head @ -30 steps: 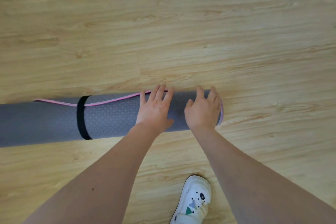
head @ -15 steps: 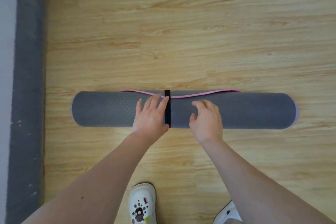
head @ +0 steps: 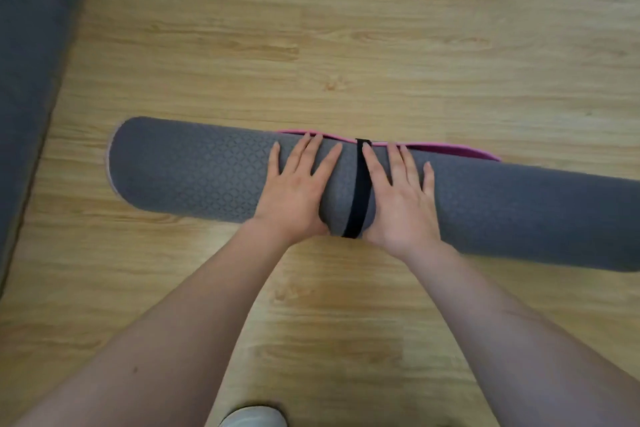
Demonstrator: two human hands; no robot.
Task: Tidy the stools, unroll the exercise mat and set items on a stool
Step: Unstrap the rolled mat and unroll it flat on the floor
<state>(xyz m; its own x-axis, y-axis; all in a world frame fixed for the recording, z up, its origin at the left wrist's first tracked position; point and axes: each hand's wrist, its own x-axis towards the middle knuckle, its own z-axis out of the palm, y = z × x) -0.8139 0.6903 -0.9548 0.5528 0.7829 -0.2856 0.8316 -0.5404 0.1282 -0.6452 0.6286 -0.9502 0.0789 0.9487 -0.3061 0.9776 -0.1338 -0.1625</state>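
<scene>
A rolled grey exercise mat [head: 194,173] with a pink inner edge lies across the wooden floor, its right end running out of view. A black strap [head: 358,191] circles the roll near its middle. My left hand [head: 298,191] lies flat on the roll just left of the strap, fingers spread. My right hand [head: 401,198] lies flat just right of the strap, its index finger touching the strap's top. Neither hand grips anything. No stool is in view.
A dark grey band [head: 31,73], a wall base or furniture edge, runs along the left side. The toe of a white shoe [head: 254,418] shows at the bottom edge. Wooden floor [head: 346,28] stretches beyond the mat.
The view has shifted left and closer. Both hands slid along the roll from its right end to the strap and now press flat on either side of it.
</scene>
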